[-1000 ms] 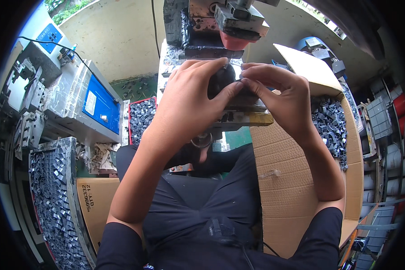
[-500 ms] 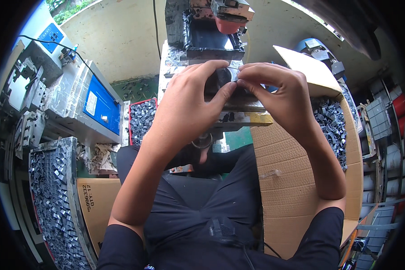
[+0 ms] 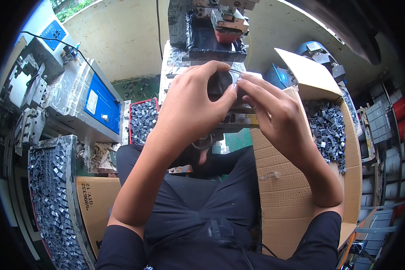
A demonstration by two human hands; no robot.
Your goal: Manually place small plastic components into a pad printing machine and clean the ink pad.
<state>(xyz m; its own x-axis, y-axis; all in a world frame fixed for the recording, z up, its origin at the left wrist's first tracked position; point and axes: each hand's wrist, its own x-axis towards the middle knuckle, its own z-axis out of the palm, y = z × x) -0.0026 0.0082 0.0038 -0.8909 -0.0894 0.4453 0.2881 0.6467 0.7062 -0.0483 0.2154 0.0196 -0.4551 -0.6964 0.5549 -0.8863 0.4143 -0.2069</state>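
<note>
My left hand (image 3: pixel 195 99) is raised in front of the machine, its thumb and forefinger curved round a small shiny grey piece (image 3: pixel 234 77). Most of that piece is covered by fingers, so its full shape cannot be made out. From the other side my right hand (image 3: pixel 276 108) reaches in, with its fore and middle fingertips against the piece's right edge. The right thumb stays bent below, apart from those fingertips. Just beyond both hands are the machine's black-smeared tray (image 3: pixel 217 55) and a red pad (image 3: pixel 225 37) hanging under a metal head.
At my right stands an open cardboard box (image 3: pixel 283 193) with many small dark pieces (image 3: pixel 330 128). A red-rimmed tray (image 3: pixel 143 121) of similar pieces lies left of the machine. Further left are a crate of pieces (image 3: pixel 58 198) and a grey-and-blue machine cabinet (image 3: pixel 101 103).
The right thumb has dropped away from the piece and the right fingers have straightened. The red pad has come lower and toward me. My left hand has barely moved.
</note>
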